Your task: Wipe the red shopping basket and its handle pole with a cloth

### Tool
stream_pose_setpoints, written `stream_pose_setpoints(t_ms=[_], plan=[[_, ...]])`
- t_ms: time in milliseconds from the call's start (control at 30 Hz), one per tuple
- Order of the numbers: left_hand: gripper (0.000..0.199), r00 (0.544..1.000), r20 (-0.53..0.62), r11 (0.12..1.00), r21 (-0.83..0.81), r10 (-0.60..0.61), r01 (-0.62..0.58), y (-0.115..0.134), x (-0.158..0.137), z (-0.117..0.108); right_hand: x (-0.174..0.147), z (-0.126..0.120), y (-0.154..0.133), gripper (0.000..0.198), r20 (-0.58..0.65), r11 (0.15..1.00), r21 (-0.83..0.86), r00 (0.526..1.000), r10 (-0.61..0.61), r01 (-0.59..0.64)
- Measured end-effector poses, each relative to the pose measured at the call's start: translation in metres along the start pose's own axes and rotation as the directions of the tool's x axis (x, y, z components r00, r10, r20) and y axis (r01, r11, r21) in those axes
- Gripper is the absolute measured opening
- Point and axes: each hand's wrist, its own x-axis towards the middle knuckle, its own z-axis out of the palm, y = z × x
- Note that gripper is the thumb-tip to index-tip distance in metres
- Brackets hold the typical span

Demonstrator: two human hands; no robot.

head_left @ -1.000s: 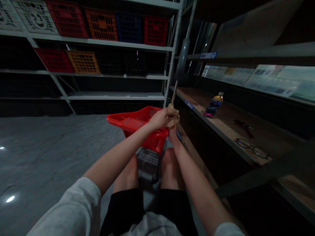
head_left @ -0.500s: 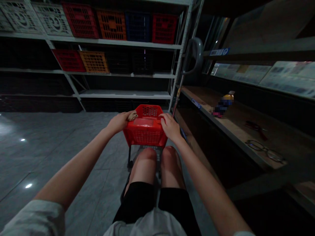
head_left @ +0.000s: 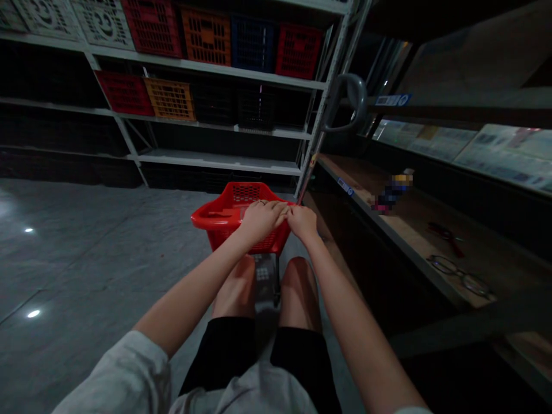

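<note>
Two hands bunched close on one corner of the red cart

The left hand (head_left: pixel 261 219) and right hand (head_left: pixel 302 221) have bent fingers at the near right corner of the red cart (head_left: pixel 204 221). I can't tell what they pinch, or how tight. The cart sits in front of the knees (head_left: pixel 244 279). Its left rim sticks out over open floor (head_left: pixel 86 241), with lots of room there. On the right, the wooden shelf (head_left: pixel 414 224) is near the right hand, so room is small. A tall rack (head_left: pixel 219 161) stands past the cart. Glasses (head_left: pixel 460 272) lie close to the wooden shelf's front edge.

Half a second ago, the hands were apart, one on each side of the cart, and tan cloth showed by the left hand. Now the left hand has come across beside the right, the cart has turned, and the tan cloth is hard to make out.
</note>
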Motion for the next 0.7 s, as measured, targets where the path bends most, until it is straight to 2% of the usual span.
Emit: stream_pose_setpoints(t_ms=[100,167,233,300,367,467,533,600,700], plan=[[0.048,0.997,-0.068,0.997,0.068,0.047,-0.042,-0.036,-0.046,-0.008,0.006,0.007,-0.002,0.044,-0.097,0.998,0.059,0.995,0.009,-0.003],[0.052,0.993,-0.113,0.995,0.102,0.022,-0.01,-0.06,-0.079,-0.016,0.008,0.012,-0.004,0.044,-0.135,0.997,0.083,0.991,0.006,0.005],[0.053,0.99,-0.141,0.994,0.101,-0.03,0.044,-0.075,-0.098,-0.021,0.008,0.016,-0.005,0.045,-0.153,0.996,0.091,0.988,0.006,0.008],[0.051,0.987,-0.146,0.995,0.067,-0.064,0.074,-0.078,-0.095,-0.02,0.008,0.017,-0.007,0.045,-0.157,0.997,0.077,0.988,-0.002,0.015],[0.048,0.991,-0.125,0.998,0.023,-0.055,0.058,-0.068,-0.072,-0.014,0.007,0.017,-0.008,0.047,-0.156,0.998,0.049,0.988,-0.016,0.024],[0.044,0.998,-0.054,0.999,-0.022,0.028,-0.029,-0.042,-0.027,-0.004,0.008,0.017,-0.006,0.05,-0.151,0.999,0.019,0.988,-0.026,0.029],[0.044,0.995,-0.016,0.995,-0.03,0.095,-0.095,-0.03,-0.011,-0.002,0.008,0.017,-0.002,0.051,-0.145,0.999,0.016,0.989,-0.035,0.038],[0.045,0.988,-0.003,0.988,-0.033,0.154,-0.154,-0.03,-0.018,-0.006,0.008,0.018,0.001,0.05,-0.154,0.998,0.023,0.987,-0.051,0.055],[0.053,0.98,0.003,0.979,-0.04,0.198,-0.197,-0.058,-0.058,-0.022,0.007,0.02,0.003,0.049,-0.186,0.996,0.039,0.98,-0.066,0.074]])
